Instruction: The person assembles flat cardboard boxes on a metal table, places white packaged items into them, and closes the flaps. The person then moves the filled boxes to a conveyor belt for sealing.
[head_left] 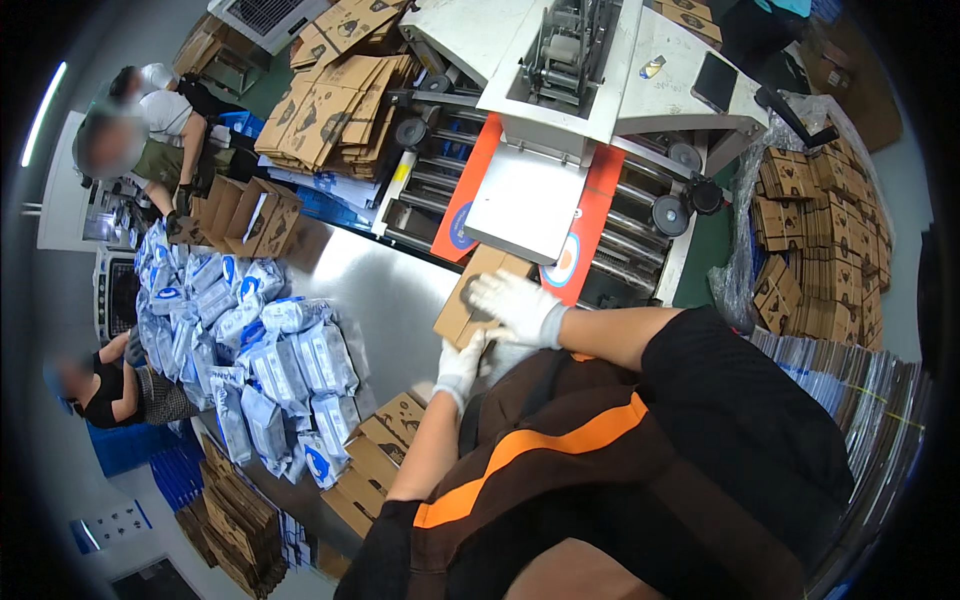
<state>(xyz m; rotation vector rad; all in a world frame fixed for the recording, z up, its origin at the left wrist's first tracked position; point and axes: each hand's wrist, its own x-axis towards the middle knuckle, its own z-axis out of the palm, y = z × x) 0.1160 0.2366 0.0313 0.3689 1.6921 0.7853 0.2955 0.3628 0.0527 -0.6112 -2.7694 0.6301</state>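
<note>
– Over by a shiny metal table, what's the setup?

– Packing-room vibes. White-and-blue bags are heaped on the left part of it, with a couple of open cartons at the far end. A white machine stands at the head of it, metal rollers running under and red-orange panels showing on both sides. There's a phone lying on the machine's white top.

– Anything else in the room?

– Piles of flat cardboard behind the table, more stacked brown cardboard off to the right, and co-workers on the left (one has a dark-gloved hand at those open cartons).

– OK, and the hands?

– Both in white gloves. The brown box is right in front of the person, by the machine's near end. The right hand is laid over it, fingers stretched out and a bit apart (slightly blurred, so don't quote me on the tips). The left hand is at the near end, fingers bent up against the cardboard. Can't tell if they're clamped on it or only touching.
</note>
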